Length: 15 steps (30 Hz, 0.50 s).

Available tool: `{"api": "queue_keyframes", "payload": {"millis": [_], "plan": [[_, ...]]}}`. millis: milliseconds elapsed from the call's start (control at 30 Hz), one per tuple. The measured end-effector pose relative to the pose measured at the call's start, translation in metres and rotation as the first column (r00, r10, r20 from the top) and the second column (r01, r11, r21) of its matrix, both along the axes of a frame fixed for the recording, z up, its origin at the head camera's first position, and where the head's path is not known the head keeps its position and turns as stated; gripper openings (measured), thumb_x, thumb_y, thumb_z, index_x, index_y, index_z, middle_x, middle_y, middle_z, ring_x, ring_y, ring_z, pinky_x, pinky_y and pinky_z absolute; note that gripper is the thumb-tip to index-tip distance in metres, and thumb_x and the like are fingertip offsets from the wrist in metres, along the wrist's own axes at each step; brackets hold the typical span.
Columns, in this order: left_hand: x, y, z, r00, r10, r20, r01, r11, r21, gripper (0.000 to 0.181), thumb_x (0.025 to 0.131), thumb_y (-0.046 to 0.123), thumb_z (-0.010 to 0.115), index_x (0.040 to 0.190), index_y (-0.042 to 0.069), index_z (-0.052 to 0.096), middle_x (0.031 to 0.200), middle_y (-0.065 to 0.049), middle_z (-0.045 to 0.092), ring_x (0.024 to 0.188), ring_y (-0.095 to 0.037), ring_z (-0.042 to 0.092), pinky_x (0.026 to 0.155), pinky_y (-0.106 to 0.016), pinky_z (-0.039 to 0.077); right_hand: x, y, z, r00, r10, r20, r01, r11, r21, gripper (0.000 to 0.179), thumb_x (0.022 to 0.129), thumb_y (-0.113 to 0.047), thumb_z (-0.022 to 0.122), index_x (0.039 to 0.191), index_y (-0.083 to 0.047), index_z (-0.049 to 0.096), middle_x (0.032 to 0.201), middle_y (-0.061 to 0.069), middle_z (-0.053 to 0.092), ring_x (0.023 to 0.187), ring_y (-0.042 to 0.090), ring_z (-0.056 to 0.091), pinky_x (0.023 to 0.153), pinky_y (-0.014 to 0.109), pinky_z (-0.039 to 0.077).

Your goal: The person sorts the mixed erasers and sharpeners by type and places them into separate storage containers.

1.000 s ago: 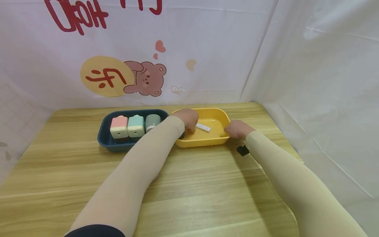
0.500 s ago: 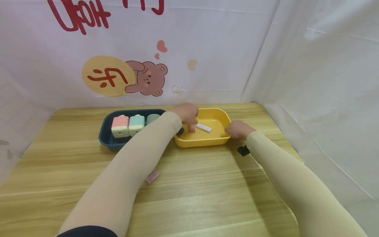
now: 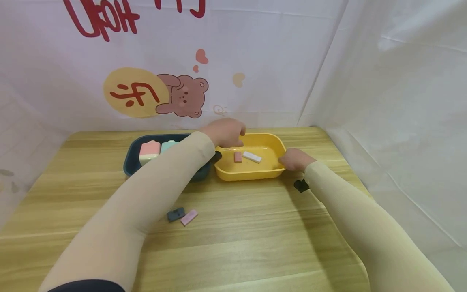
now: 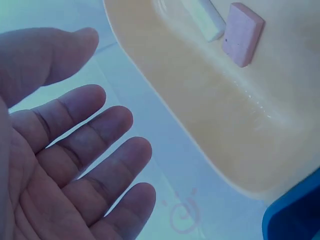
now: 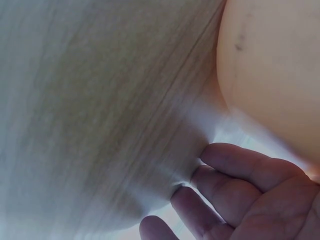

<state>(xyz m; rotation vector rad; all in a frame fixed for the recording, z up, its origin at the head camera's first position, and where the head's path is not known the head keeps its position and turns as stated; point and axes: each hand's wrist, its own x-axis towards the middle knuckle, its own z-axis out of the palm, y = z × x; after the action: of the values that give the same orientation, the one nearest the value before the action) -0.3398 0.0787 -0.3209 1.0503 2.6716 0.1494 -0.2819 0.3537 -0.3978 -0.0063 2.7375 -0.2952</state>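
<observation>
My left hand (image 3: pixel 223 133) hovers over the back left end of the yellow tray (image 3: pixel 251 175). In the left wrist view its fingers (image 4: pixel 110 165) are spread, and the palm holds nothing. Inside the tray lie a small pink block (image 3: pixel 238 157) and a longer white block (image 3: pixel 252 157), side by side; both look like erasers. At the tray's right end, my right hand (image 3: pixel 294 159) grips the rim. Its fingers (image 5: pixel 235 192) bend along the outside wall in the right wrist view, while the thumb is hidden.
A dark blue tray (image 3: pixel 128 161) stands left of the yellow one, holding a pink-topped container (image 3: pixel 149 152) and a teal-topped container (image 3: pixel 169 144). My left forearm covers part of it. A dark grey block (image 3: pixel 176 214) and another pink block (image 3: pixel 189 217) lie on the wooden table (image 3: pixel 233 235).
My left hand has risen out of the yellow tray and moved back and left, uncovering the pink block there. The blocks on the table have come into view. My right hand stays at the rim.
</observation>
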Motion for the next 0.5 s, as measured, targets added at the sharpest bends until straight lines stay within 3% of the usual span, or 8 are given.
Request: {"api": "queue_keyframes", "payload": {"millis": [500], "plan": [[0.026, -0.016, 0.022, 0.998, -0.059, -0.025, 0.059, 0.998, 0.013, 0.042, 0.103, 0.036, 0.066, 0.139, 0.014, 0.064, 0.139, -0.003, 0.067, 0.124, -0.023, 0.062, 0.111, -0.042, 0.05, -0.001, 0.001, -0.001, 1.0, 0.015, -0.005, -0.015, 1.0, -0.002, 0.027, 0.096, -0.025, 0.046, 0.075, -0.012, 0.056, 0.077, 0.006, 0.056, 0.076, 0.025, 0.057, 0.073, 0.034, 0.045]]}}
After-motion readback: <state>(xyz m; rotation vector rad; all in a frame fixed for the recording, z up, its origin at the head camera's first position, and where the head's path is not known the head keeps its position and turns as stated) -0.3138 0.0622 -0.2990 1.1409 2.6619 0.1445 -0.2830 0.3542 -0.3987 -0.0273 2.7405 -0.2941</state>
